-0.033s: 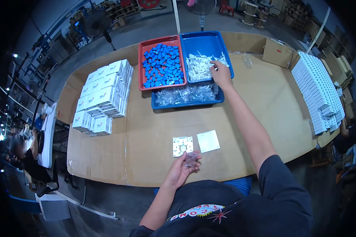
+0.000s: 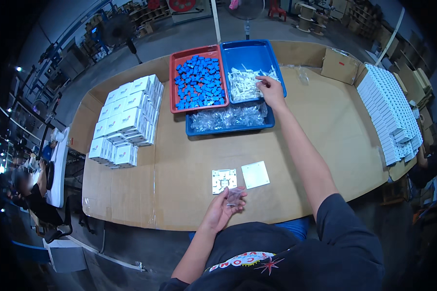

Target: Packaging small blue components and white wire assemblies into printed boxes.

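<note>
Close to my body, my left hand (image 2: pixel 220 209) pinches a small clear plastic bag (image 2: pixel 234 197). Just beyond it on the cardboard lie a white square base (image 2: pixel 224 181) with a cut-out pattern and a plain white square cover (image 2: pixel 255 174). My right hand (image 2: pixel 271 90) reaches to the right side of a blue tray (image 2: pixel 245 51), fingers closed over the slim white plastic pieces (image 2: pixel 243 83). What those fingers hold is too small to make out.
A red tray (image 2: pixel 173 77) of blue blocks (image 2: pixel 199 82) adjoins the blue tray. Below both, another blue tray (image 2: pixel 228 131) holds clear bags. White boxes (image 2: pixel 126 116) are stacked left; white plates (image 2: pixel 391 109) are piled right. Cardboard walls edge the table (image 2: pixel 179 194). A person (image 2: pixel 39 194) sits far left.
My right hand has dipped very slightly among the white pieces. My left hand stays in place with the bag.
</note>
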The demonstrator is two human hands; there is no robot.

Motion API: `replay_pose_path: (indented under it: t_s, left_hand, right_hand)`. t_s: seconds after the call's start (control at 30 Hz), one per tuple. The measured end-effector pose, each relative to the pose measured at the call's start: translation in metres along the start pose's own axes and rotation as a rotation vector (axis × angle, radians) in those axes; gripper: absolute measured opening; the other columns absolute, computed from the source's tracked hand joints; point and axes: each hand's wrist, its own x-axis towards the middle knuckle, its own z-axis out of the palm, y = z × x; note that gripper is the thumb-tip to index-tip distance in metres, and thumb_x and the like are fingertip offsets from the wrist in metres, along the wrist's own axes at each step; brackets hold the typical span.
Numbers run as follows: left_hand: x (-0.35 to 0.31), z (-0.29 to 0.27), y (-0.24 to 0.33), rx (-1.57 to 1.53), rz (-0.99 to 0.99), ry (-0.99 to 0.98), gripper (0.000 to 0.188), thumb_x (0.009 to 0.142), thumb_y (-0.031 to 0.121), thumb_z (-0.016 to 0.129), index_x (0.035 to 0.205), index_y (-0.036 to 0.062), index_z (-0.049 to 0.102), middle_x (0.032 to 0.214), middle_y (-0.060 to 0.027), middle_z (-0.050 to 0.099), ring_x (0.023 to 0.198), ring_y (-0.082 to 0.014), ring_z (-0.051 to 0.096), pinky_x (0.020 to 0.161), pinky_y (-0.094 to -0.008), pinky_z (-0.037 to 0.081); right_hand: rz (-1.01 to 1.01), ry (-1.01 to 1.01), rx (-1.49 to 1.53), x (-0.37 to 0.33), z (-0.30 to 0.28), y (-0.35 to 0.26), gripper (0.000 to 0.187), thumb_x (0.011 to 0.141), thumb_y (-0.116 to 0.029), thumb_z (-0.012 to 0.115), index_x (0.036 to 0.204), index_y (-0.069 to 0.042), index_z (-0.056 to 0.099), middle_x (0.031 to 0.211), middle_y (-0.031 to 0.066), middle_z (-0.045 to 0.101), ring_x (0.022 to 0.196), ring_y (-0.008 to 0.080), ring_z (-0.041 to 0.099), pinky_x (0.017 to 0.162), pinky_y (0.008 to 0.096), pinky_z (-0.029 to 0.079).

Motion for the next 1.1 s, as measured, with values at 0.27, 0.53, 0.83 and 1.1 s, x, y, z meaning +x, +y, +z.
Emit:
replay_pose_path:
  t_s: [0.27, 0.53, 0.83, 1.1]
  left_hand:
    - [0.010, -0.002, 0.001, -0.022, -0.021, -0.008, 0.054, 0.114, 0.037, 0.041, 0.143, -0.0060, 0.053, 0.122, -0.0152, 0.070, 0.096, -0.0209, 0.070, 0.085, -0.0338, 0.058]
    - [0.025, 0.017, 0.005, -0.038, -0.035, -0.082, 0.056, 0.114, 0.042, 0.039, 0.146, -0.0030, 0.052, 0.122, -0.0121, 0.071, 0.098, -0.0205, 0.070, 0.089, -0.0339, 0.056]
    - [0.016, 0.014, 0.001, 0.078, -0.020, 0.023, 0.050, 0.114, 0.039, 0.042, 0.138, -0.0011, 0.060, 0.122, -0.0131, 0.073, 0.096, -0.0161, 0.070, 0.084, -0.0315, 0.056]
    - [0.010, 0.018, 0.000, 0.077, -0.015, 0.057, 0.044, 0.114, 0.039, 0.045, 0.134, 0.0035, 0.062, 0.123, -0.0135, 0.074, 0.096, -0.0166, 0.070, 0.084, -0.0320, 0.057]
  right_hand:
    - [0.369, -0.315, 1.244, -0.078, -0.074, -0.049, 0.023, 0.101, -0.012, 0.071, 0.122, -0.004, 0.067, 0.105, 0.0039, 0.074, 0.079, 0.0055, 0.063, 0.065, 0.0200, 0.051]
    - [0.503, -0.328, 0.850, -0.187, -0.077, -0.038, 0.016, 0.099, -0.011, 0.073, 0.111, -0.001, 0.071, 0.091, 0.0010, 0.071, 0.074, 0.0049, 0.060, 0.064, 0.0213, 0.047]
    - [0.413, -0.638, 0.898, -0.235, -0.088, -0.088, 0.014, 0.094, -0.007, 0.077, 0.106, -0.001, 0.073, 0.090, -0.0002, 0.070, 0.077, 0.0053, 0.061, 0.070, 0.0227, 0.050]
    - [0.321, -0.893, 0.717, -0.227, -0.087, -0.096, 0.013, 0.092, -0.011, 0.079, 0.101, -0.004, 0.075, 0.083, -0.0034, 0.067, 0.071, 0.0044, 0.054, 0.063, 0.0220, 0.042]
